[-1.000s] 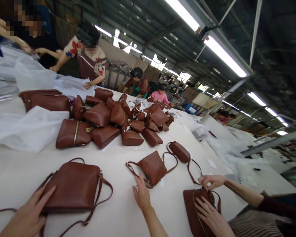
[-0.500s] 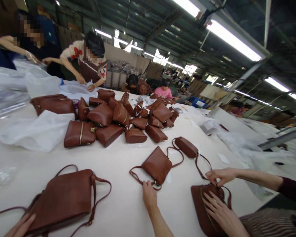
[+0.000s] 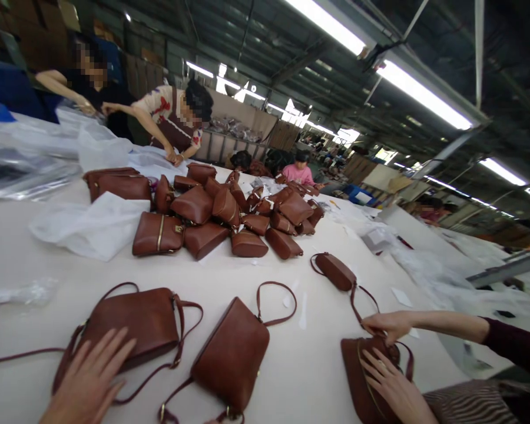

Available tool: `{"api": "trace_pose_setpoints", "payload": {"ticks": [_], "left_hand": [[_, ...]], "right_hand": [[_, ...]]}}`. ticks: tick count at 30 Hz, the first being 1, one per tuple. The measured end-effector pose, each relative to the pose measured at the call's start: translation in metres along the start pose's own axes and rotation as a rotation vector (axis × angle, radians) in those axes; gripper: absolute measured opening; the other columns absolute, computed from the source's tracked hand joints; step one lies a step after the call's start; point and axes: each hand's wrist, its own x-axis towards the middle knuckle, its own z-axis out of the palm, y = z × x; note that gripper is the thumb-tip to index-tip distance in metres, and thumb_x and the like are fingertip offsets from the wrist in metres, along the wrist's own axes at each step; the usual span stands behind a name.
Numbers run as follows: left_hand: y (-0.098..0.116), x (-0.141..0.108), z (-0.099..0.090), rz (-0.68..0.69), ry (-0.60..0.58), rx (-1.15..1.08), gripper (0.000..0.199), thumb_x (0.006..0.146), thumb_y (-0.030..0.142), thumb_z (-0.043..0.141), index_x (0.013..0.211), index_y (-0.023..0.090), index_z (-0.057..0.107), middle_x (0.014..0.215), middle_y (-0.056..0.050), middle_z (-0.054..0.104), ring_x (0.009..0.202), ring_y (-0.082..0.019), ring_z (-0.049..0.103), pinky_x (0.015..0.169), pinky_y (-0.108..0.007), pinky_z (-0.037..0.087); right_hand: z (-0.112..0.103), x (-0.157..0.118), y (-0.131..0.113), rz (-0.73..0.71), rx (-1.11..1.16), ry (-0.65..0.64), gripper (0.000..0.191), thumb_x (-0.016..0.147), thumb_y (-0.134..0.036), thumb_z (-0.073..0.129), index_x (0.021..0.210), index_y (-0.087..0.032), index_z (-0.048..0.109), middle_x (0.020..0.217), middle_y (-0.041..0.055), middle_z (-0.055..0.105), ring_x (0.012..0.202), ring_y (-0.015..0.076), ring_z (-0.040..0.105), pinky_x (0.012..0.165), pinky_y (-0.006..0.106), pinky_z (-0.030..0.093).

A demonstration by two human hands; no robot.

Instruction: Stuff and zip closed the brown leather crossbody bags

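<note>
My left hand lies with its fingers spread across the lower left part of a brown handbag, whose thin straps trail out on both sides. Just to the right, a second brown handbag rests tilted on the table, one strap looped at its far corner. Only a sliver of my right hand shows at the bottom edge, close to this bag's near strap; its fingers are out of sight. At the right, a co-worker's two hands handle a brown zipped handbag.
A heap of brown handbags covers the middle of the white table. White wrapping lies left of it. A small brown bag sits right of centre. Other people work along the far side.
The second handbag has come nearer and left, towards me, and my right hand has dropped almost out of view. My left hand has moved further onto the left handbag. The view has shifted slightly.
</note>
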Motion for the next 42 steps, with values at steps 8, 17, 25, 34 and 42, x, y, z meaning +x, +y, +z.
{"api": "trace_pose_setpoints", "payload": {"ticks": [8, 17, 25, 34, 42], "left_hand": [[0.021, 0.039, 0.029, 0.025, -0.212, 0.155, 0.076, 0.072, -0.008, 0.033, 0.132, 0.035, 0.052, 0.147, -0.003, 0.047, 0.134, -0.03, 0.045, 0.105, -0.057, 0.039], [-0.028, -0.007, -0.005, -0.086, -0.26, 0.11, 0.075, 0.071, -0.009, 0.034, 0.128, 0.035, 0.057, 0.145, -0.003, 0.049, 0.132, -0.03, 0.048, 0.107, -0.057, 0.038], [-0.036, -0.033, -0.025, -0.171, -0.277, 0.099, 0.075, 0.07, -0.008, 0.035, 0.127, 0.034, 0.058, 0.144, -0.004, 0.051, 0.134, -0.028, 0.046, 0.11, -0.057, 0.035], [0.0, -0.002, -0.069, -0.363, -0.4, -0.357, 0.057, 0.076, 0.017, 0.052, 0.132, 0.023, 0.053, 0.149, -0.011, 0.044, 0.14, -0.03, 0.037, 0.115, -0.055, 0.03], [0.056, -0.034, -0.058, -0.535, -0.352, -1.075, 0.073, 0.073, 0.047, 0.065, 0.138, 0.021, 0.045, 0.149, -0.012, 0.044, 0.138, -0.029, 0.039, 0.119, -0.048, 0.027]], "right_hand": [[0.182, -0.03, -0.1, 0.452, 0.207, 0.029, 0.048, 0.069, -0.055, 0.066, 0.111, -0.032, 0.065, 0.114, 0.0074, 0.07, 0.105, 0.0332, 0.065, 0.074, 0.044, 0.059], [0.296, 0.007, -0.139, 0.801, 0.629, -0.258, 0.114, 0.046, -0.057, 0.086, 0.136, -0.008, 0.036, 0.099, 0.0154, 0.074, 0.098, 0.0348, 0.069, 0.089, 0.046, 0.055], [0.306, 0.01, -0.17, 0.751, 0.791, -0.304, 0.07, 0.051, -0.055, 0.084, 0.102, -0.011, 0.067, 0.101, 0.013, 0.075, 0.1, 0.0342, 0.067, 0.092, 0.046, 0.053], [0.242, 0.036, -0.284, -0.135, 0.117, -0.366, 0.002, 0.078, -0.023, 0.06, 0.077, -0.023, 0.058, 0.078, 0.0031, 0.06, 0.073, 0.021, 0.056, 0.066, 0.032, 0.047], [0.285, -0.024, -0.325, -0.431, -0.017, -0.571, 0.037, 0.076, -0.012, 0.059, 0.11, -0.026, 0.064, 0.114, 0.01, 0.06, 0.104, 0.0286, 0.057, 0.088, 0.043, 0.05]]}}
